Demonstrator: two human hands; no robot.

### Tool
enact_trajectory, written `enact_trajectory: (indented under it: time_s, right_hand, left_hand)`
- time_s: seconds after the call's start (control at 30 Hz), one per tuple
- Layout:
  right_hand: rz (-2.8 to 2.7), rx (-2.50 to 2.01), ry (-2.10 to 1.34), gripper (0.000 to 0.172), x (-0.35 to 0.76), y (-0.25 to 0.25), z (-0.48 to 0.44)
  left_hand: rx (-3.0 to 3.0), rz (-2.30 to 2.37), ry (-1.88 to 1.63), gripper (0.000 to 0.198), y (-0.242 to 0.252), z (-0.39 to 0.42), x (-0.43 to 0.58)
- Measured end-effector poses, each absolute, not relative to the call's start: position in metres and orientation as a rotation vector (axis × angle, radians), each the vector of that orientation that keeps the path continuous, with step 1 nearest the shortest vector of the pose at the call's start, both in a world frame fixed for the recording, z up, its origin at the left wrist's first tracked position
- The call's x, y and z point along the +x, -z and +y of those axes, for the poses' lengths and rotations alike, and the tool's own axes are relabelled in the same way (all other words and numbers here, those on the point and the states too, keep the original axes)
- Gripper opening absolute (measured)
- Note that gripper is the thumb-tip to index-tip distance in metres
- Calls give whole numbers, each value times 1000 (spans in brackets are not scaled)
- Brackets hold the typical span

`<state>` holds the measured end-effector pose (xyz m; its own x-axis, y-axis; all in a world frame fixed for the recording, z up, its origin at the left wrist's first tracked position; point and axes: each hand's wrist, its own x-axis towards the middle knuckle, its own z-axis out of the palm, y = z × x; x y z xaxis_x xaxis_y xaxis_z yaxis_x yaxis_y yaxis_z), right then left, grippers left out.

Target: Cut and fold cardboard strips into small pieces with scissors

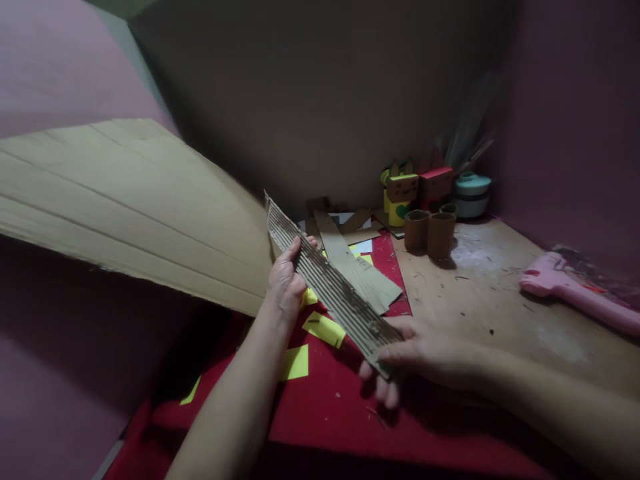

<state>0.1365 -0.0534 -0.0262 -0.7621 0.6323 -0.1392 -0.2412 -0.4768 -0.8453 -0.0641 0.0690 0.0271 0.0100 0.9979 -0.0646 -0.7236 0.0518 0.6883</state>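
Observation:
A strip of corrugated cardboard [333, 288], its ridges facing up, is stretched slantwise between my two hands above the red cloth. My left hand [290, 270] grips its far left part, thumb on top. At the near right end, my right hand [400, 350] pinches the strip with the thumb above and fingers beneath. Under and behind it lie flat cardboard pieces [370, 283]. Several yellow paper pieces [325, 329] are scattered on the red cloth [320, 413] below.
A large cardboard sheet [125, 193] leans in from the left. Brown cardboard tubes [441, 237], small box figures [401, 200] and a teal-lidded container [473, 195] stand at the back right. A pink glue gun-like tool [575, 287] lies on the wooden tabletop [475, 307], among scraps.

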Motion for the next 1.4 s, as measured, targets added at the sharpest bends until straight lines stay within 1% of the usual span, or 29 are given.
enact_trajectory:
  time_s: [0.07,0.13,0.17,0.23,0.27,0.43,0.5,0.6,0.67,0.7,0.77,0.83,0.93,1.0,1.1,1.2,1.3,1.4]
  right_hand:
    - [-1061,-422,-2283,42,134,21,-59]
    - [-940,-289,-2347,51,130,16,-63]
    - [-897,-266,-2373,53,128,15,-64]
    - [-838,-291,-2396,51,123,14,-64]
    - [-817,-320,-2399,47,121,14,-63]
    - [-705,-353,-2270,23,123,18,-56]
    - [-686,-385,-2178,24,128,18,-51]
    - [-679,-466,-2019,34,137,15,-41]
    - [-691,-531,-1939,34,143,14,-35]
    - [-703,-562,-1910,33,145,14,-33]
    - [-747,-602,-1877,33,148,16,-30]
    - [-800,-621,-1853,38,149,18,-29]
    - [-850,-629,-1839,46,148,21,-28]
    - [-849,-611,-1826,47,147,19,-26]
    - [-832,-584,-1731,41,148,10,-18]
    - [-819,-657,-1603,31,148,-4,-10]
    - [-801,-746,-1620,22,145,-13,-6]
    - [-820,-729,-1673,17,138,-12,-6]
  left_hand:
    - [539,608,-1463,26,-29,68,-66]
    - [541,575,-1444,24,-30,62,-60]
    - [545,560,-1426,22,-30,58,-55]
    - [557,533,-1384,19,-29,49,-41]
    - [564,522,-1362,18,-27,44,-34]
    - [706,562,-1249,18,-21,33,-13]
    - [840,657,-1218,24,-21,33,-14]
    - [939,711,-1196,39,-24,34,-20]
    - [1004,696,-1153,47,-27,33,-23]
    - [1058,699,-1107,48,-27,31,-24]
    - [1212,733,-982,42,-27,26,-23]
    - [1351,785,-877,33,-26,20,-20]
    - [1447,831,-833,25,-25,14,-18]
    - [1489,837,-795,22,-26,12,-18]
    - [1575,841,-713,20,-28,11,-20]
    - [1632,850,-657,18,-30,10,-20]
    - [1643,879,-669,17,-32,7,-20]
    - [1660,896,-676,17,-35,7,-21]
